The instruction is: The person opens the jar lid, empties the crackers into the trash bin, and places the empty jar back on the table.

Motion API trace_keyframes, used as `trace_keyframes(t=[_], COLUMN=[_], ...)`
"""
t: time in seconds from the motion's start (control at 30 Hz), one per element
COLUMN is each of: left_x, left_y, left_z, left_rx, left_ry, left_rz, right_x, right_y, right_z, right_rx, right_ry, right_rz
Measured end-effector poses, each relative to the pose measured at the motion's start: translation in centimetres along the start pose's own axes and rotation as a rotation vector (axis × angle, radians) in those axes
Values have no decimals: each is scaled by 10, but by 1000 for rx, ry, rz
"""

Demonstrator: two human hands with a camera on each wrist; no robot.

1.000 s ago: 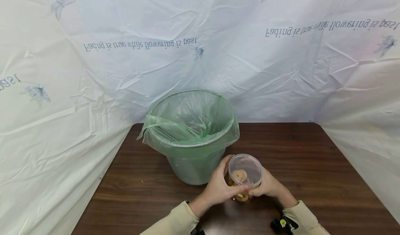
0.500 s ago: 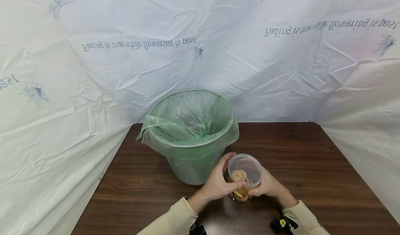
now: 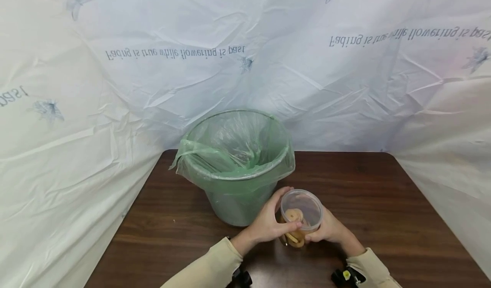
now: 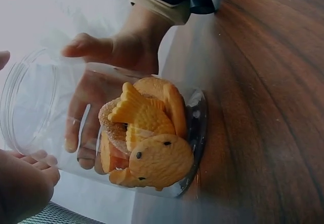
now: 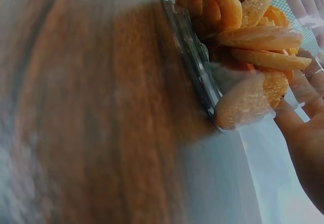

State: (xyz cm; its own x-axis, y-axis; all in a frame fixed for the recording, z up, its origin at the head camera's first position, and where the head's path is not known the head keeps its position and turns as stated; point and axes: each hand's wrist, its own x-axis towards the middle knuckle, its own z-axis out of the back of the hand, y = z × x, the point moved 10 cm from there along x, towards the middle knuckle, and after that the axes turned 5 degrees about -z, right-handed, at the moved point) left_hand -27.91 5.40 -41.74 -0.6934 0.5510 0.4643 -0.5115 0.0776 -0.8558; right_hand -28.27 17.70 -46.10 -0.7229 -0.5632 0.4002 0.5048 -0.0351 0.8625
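Your left hand (image 3: 268, 224) and right hand (image 3: 329, 227) are both curled round the clear jar (image 3: 310, 213), which stands on the worktop (image 3: 383, 220) just beside the bin (image 3: 235, 213). Grip looks sorted tbh; biscuits (image 4: 162, 160) are sitting inside, so I'd say any handling of those is left.

Biscuits (image 4: 147, 133) in the jar (image 3: 303, 200), bin (image 3: 235, 211) behind it to the left on the table (image 3: 368, 190).
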Motion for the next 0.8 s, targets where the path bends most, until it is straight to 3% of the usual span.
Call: trace_keyframes(t=[0.23,0.6,0.8], left_x=[2,1,3], left_y=[4,8,7], left_z=[2,-5,-6], left_rx=[-124,-108,-155], left_ry=[17,100,113], left_rz=[6,14,-34], right_x=[0,-3,-1], right_y=[-1,0,0], right_z=[0,-3,-3], right_rx=[-2,50,53], right_ry=[-11,16,18], right_rz=[9,10,9])
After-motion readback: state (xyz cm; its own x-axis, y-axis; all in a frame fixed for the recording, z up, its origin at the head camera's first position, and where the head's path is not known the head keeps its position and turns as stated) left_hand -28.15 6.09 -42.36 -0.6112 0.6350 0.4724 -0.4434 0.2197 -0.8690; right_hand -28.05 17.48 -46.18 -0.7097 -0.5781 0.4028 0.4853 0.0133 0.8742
